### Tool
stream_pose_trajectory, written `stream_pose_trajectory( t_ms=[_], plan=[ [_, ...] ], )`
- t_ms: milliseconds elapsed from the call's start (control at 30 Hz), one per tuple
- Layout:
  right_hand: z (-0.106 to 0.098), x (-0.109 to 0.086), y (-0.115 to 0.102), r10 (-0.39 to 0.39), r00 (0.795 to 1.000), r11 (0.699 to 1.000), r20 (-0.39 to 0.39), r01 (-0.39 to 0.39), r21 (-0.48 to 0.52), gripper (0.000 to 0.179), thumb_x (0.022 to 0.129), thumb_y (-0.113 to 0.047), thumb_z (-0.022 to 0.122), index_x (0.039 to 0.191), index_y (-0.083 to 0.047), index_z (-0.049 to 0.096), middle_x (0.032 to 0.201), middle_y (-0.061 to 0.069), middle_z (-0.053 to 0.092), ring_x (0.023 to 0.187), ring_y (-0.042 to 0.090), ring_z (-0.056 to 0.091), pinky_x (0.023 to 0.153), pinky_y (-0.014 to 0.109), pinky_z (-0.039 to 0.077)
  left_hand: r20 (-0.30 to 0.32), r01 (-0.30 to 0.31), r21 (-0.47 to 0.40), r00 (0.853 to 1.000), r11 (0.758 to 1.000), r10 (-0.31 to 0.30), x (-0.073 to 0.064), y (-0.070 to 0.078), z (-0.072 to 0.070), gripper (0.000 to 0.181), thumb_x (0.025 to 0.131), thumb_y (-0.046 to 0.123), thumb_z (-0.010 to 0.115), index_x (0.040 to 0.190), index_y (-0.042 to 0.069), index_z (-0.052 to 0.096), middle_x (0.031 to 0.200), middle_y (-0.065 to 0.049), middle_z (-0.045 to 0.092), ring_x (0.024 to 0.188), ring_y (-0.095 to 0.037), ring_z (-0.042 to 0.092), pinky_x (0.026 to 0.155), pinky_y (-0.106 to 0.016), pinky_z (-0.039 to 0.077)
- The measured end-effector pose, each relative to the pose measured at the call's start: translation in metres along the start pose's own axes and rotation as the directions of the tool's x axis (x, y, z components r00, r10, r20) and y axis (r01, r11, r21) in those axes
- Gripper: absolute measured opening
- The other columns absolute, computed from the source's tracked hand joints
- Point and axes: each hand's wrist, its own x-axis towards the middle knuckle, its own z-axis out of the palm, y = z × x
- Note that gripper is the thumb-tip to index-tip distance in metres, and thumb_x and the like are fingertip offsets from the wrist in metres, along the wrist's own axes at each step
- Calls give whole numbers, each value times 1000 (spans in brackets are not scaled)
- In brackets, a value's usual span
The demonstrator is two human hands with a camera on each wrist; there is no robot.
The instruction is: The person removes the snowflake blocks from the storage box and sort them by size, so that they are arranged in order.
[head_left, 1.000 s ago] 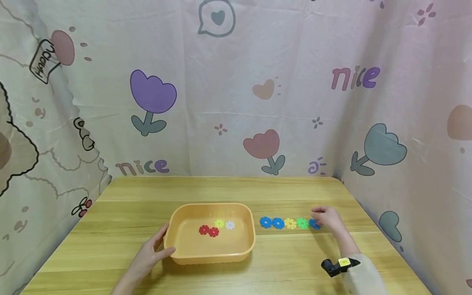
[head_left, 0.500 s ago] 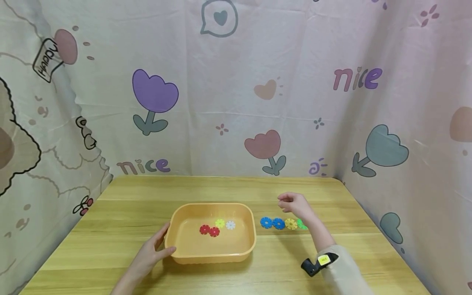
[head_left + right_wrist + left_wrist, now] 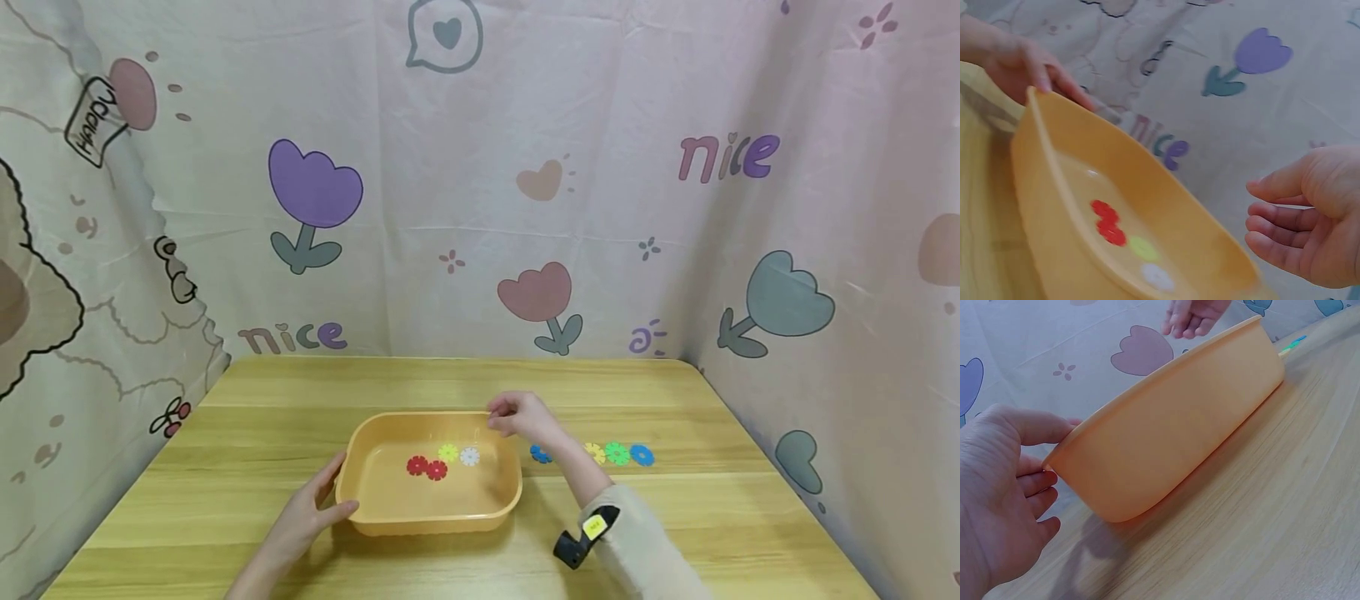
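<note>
I brought the right hand (image 3: 527,419), empty and loosely curled, from the row-ending blue disc (image 3: 642,455) on the table (image 3: 292,417) over to the tray (image 3: 429,528) (left hand (image 3: 303,510) gripping it), probably for another of the discs inside (image 3: 437,471).

Tulip-print cloth (image 3: 450,192) behind wood-grain table (image 3: 270,417)

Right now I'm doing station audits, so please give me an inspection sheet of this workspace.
Surface: wood-grain table.
Job's things: orange-yellow basin holding two red snowflake discs, one yellow-green disc and one white disc; to its right, a partly hidden row showing a blue disc, yellow disc, green disc and another blue disc.
Clutter: nothing seen.
Hands: left hand grips the basin's left side; right hand by its far right corner, holding nothing visible.
Cables: nothing seen.
Surroundings: curtain printed with tulips and "nice".
</note>
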Motion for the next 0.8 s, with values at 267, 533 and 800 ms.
stream_pose_trajectory(
  t_ms=[267, 533, 800],
  plan=[
    [47, 15, 2, 14, 996, 1000, 93, -12, -17, 25, 82, 1, 66, 104, 11, 60, 79, 4, 60, 68, 11, 57, 66, 34, 55, -11, 9, 15, 1000, 1000, -9, 1, 2, 1, 74, 85, 8, 64, 144, -5, 21, 149, -26, 16, 134, -45, 15, 104, -60, 11],
    [78, 23, 9, 56, 992, 993, 109, -44, -107, 24, 77, 2, 71, 100, 8, 64, 74, 3, 62, 63, 13, 56, 55, 23, 49, -16, -10, 47, 1000, 999, 10, 1, 3, 1, 75, 84, 7, 65, 144, -5, 22, 148, -26, 17, 133, -45, 17, 104, -55, 14],
    [88, 25, 15, 63, 990, 982, 124, -39, -187, 19, 74, 8, 70, 92, 7, 66, 75, 7, 64, 62, 11, 55, 53, 22, 48, -19, -15, 38, 1000, 999, 16, 2, 1, 0, 74, 84, 6, 64, 144, -5, 22, 148, -26, 17, 133, -45, 17, 104, -57, 14]
  ],
)
